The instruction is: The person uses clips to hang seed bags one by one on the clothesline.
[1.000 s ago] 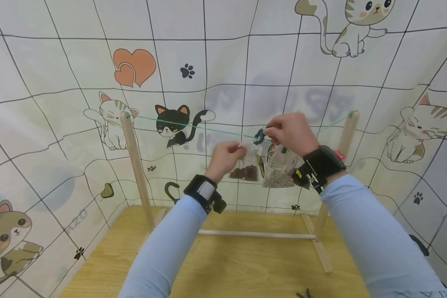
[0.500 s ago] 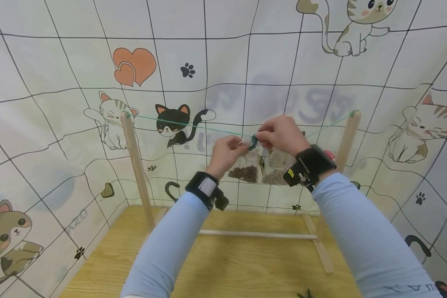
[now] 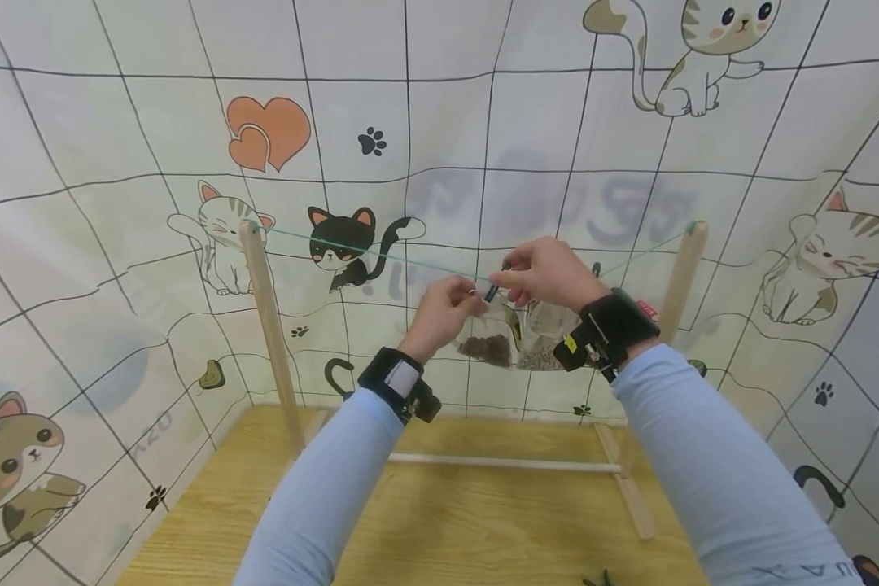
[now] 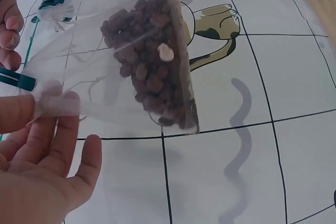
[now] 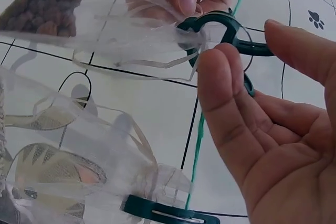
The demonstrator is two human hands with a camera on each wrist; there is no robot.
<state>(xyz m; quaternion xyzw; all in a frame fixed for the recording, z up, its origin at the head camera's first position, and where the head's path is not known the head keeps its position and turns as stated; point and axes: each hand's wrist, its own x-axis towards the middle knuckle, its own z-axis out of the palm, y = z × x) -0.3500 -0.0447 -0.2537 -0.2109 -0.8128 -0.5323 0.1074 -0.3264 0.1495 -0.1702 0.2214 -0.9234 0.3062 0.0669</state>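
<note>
My left hand (image 3: pixel 439 313) pinches the top edge of a clear mesh-like pouch (image 4: pixel 144 61) with brown pebble-like pieces in its bottom. Thumb and fingers of my right hand (image 3: pixel 553 275) hold a dark green spring clip (image 5: pixel 215 22) by its handles. In the right wrist view its jaws sit at the gathered mouth of the pouch, close by the green string (image 5: pixel 199 135). A second pouch (image 3: pixel 544 352), filled with pale grains, hangs just to the right. Another green clip (image 5: pixel 168 212) fastens it to the string.
The string runs between a left wooden post (image 3: pixel 269 325) and a right wooden post (image 3: pixel 683 273). A white rod (image 3: pixel 498 463) joins the stand's feet on the wooden table (image 3: pixel 439 529). Part of a dark green object (image 3: pixel 598 579) shows at the bottom edge. Behind hangs a cat-print cloth (image 3: pixel 439 122).
My right hand has moved left and slightly down with the clip, to the top of the pebble pouch beside my left hand. My left hand keeps its pinch on the pouch.
</note>
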